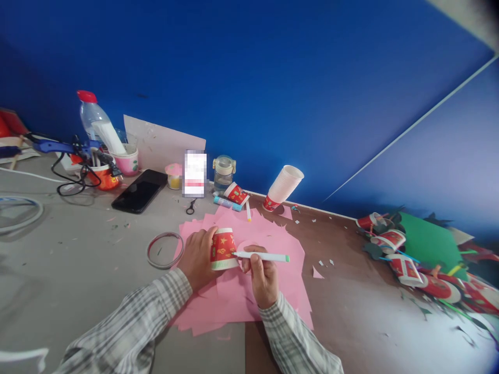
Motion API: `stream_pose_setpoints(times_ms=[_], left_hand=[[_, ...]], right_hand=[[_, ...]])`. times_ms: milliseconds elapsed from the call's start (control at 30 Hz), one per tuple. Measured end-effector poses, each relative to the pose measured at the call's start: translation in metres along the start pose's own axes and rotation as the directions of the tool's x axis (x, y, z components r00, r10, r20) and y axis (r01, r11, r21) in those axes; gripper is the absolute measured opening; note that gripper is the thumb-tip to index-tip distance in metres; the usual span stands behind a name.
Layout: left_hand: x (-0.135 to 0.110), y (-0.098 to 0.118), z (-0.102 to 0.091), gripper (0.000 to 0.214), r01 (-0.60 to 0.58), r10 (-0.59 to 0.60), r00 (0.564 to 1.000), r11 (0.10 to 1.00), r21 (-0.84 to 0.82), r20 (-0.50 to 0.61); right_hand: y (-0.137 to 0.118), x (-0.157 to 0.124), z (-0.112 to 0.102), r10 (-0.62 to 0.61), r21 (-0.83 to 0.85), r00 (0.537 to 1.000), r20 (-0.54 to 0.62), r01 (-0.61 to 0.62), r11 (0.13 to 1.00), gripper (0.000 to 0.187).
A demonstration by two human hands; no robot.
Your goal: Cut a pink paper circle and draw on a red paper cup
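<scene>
My left hand [198, 257] is wrapped round a red paper cup [223, 249] standing upside down on sheets of pink paper [234, 298]. Beside it, my right hand [264, 278] grips a white marker with a green end [263, 256]. The marker's tip rests against the cup's rim at the paper. Both sleeves are checked grey.
A black phone [139, 190], small scissors [191, 207], a ring of tape [165, 250], a jar [223, 173] and a stack of white cups [285, 186] lie behind. A bottle [95, 121] and glue gun [58, 147] stand at the left. Cup crafts and green paper [424, 241] crowd the right.
</scene>
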State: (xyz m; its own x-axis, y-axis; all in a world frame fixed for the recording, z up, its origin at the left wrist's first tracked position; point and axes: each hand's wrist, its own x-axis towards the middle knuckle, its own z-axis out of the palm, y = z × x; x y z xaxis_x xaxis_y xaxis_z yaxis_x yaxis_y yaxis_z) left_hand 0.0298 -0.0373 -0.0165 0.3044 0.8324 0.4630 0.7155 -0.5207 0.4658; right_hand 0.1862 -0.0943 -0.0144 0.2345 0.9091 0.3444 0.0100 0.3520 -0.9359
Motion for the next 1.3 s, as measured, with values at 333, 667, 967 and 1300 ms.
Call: stream_pose_setpoints(times_ms=[333, 667, 967, 1300], left_hand=[[-0.0012, -0.0045, 0.0032, 0.082, -0.009, 0.009, 1.0, 1.0, -0.006, 0.01], [-0.001, -0.0035, 0.0021, 0.08, -0.006, 0.006, 1.0, 1.0, -0.003, 0.008], [0.0004, -0.0019, 0.0005, 0.078, 0.002, -0.002, 1.0, 1.0, 0.004, 0.021], [0.0002, -0.0024, 0.0012, 0.078, -0.01, 0.01, 1.0, 1.0, -0.012, 0.007]], right_hand=[[0.0015, 0.0, -0.0007, -0.006, -0.037, 1.0, -0.006, 0.006, 0.999, 0.028], [0.0017, 0.0001, -0.0008, -0.011, -0.045, 1.0, -0.008, 0.011, 0.999, 0.028], [0.0016, 0.0, -0.003, -0.031, -0.03, 0.999, 0.028, 0.032, 0.999, 0.027], [-0.0002, 0.0001, -0.0032, -0.046, -0.053, 0.998, 0.034, 0.048, 0.997, 0.028]])
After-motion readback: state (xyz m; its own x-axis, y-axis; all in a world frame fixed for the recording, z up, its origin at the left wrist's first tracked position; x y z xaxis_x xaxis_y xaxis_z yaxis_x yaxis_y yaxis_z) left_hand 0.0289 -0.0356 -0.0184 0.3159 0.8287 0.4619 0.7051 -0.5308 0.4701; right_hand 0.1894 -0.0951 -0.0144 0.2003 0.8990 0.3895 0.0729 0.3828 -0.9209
